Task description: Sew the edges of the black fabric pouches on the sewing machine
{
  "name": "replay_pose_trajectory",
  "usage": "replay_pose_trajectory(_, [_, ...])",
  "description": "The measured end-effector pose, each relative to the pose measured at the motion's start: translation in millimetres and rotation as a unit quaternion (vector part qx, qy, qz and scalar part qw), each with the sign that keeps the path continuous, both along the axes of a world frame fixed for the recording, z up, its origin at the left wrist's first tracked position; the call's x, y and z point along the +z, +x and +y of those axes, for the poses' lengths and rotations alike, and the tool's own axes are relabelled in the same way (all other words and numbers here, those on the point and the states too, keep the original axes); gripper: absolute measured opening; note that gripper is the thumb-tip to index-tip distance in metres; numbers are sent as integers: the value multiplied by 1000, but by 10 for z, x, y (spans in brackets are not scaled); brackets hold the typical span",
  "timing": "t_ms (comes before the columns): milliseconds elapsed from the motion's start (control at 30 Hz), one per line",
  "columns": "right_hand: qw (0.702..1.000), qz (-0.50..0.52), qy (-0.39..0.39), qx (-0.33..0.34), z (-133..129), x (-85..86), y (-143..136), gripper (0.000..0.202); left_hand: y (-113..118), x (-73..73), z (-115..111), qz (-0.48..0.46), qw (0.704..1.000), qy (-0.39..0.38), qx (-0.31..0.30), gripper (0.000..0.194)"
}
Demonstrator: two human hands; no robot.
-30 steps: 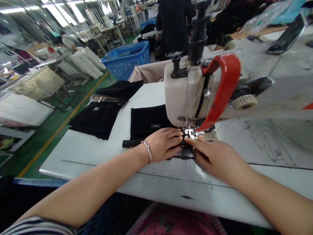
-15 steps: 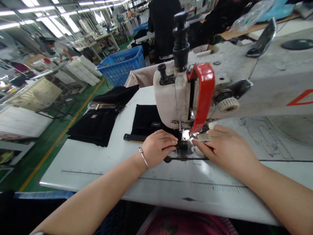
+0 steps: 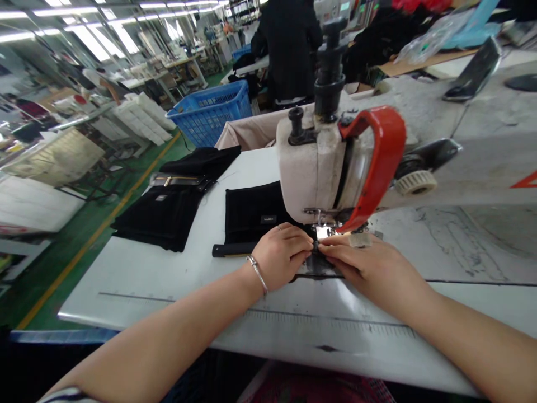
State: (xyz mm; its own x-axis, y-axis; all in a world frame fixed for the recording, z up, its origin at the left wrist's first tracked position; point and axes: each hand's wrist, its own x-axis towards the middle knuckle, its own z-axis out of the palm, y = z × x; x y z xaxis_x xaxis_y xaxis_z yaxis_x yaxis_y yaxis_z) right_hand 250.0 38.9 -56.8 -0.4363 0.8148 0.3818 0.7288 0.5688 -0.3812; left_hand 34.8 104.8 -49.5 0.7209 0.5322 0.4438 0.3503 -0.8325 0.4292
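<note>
A black zipper strip (image 3: 230, 250) with a thin gold line along its edge lies along the front of a black fabric panel (image 3: 247, 215) with a small label. My left hand (image 3: 282, 254) presses its bunched fingertips on the strip, just left of the needle area. Across from it, my right hand (image 3: 369, 260) has its fingers together, the tips at the strip's right end and nearly touching the left ones. Both hands are under the head of a white sewing machine (image 3: 300, 173) with a red guard (image 3: 388, 145). My fingers hide much of the strip's end.
A stack of black fabric pieces (image 3: 153, 221) with a zipper lies at the left of the white table (image 3: 138, 274). Behind the table are a blue crate (image 3: 210, 112) and a person in black (image 3: 289, 50). A ruler scale runs along the table's front.
My right hand's fingers have moved left and come together at the strip's end, close to my left fingertips. The camera view has shifted slightly, so the machine appears further right.
</note>
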Motion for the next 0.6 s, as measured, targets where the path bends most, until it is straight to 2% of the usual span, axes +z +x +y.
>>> replay_pose_trajectory(333, [1000,-17,13,-21,55,-33,-17,28,56,-29,132,0,998,24,54,6])
replay_pose_trajectory(600, [999,-23,11,-26,46,-8,-26,29,68,-40,125,-2,998,28,63,7])
